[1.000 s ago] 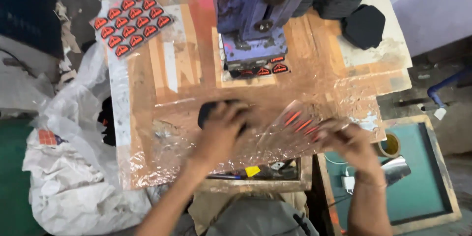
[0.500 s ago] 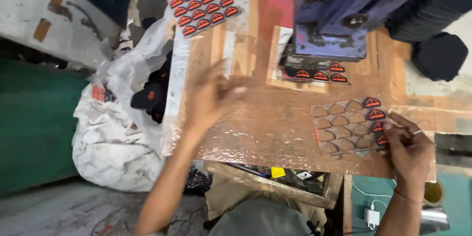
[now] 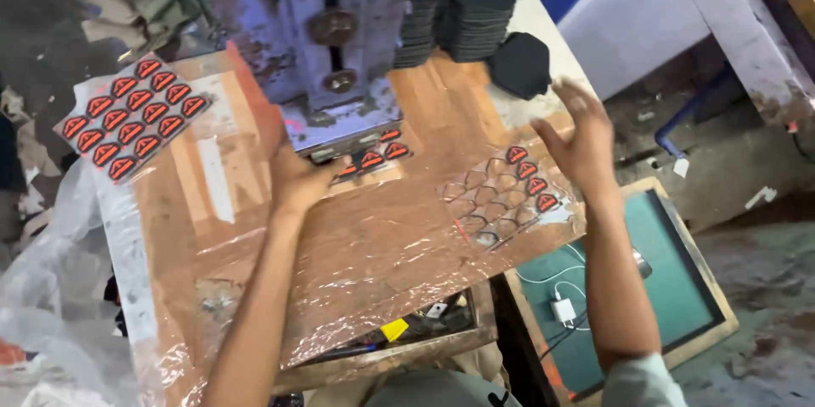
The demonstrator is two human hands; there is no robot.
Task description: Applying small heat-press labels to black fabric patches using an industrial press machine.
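A clear plastic sheet (image 3: 501, 195) with rows of cut shield outlines lies flat near the right edge of the desk (image 3: 399, 246), four red-and-black patches (image 3: 531, 178) left in its outer column, the other cells empty, so it reads as a carrier being emptied cell by cell. The right hand (image 3: 577, 135) hovers just above that sheet's far corner, fingers (image 3: 586, 106) spread wide and holding nothing. The left hand (image 3: 297, 178) rests at the desk's middle, against the base of the blue press (image 3: 340, 42), beside a short strip of patches (image 3: 373, 157) under the press foot; its fingers seem loosely curled, though the blur hides whether they pinch anything. A full sheet of patches (image 3: 132, 117) sits at the far left corner, out of the way. Black foam stacks (image 3: 463, 4) stand beyond the press.
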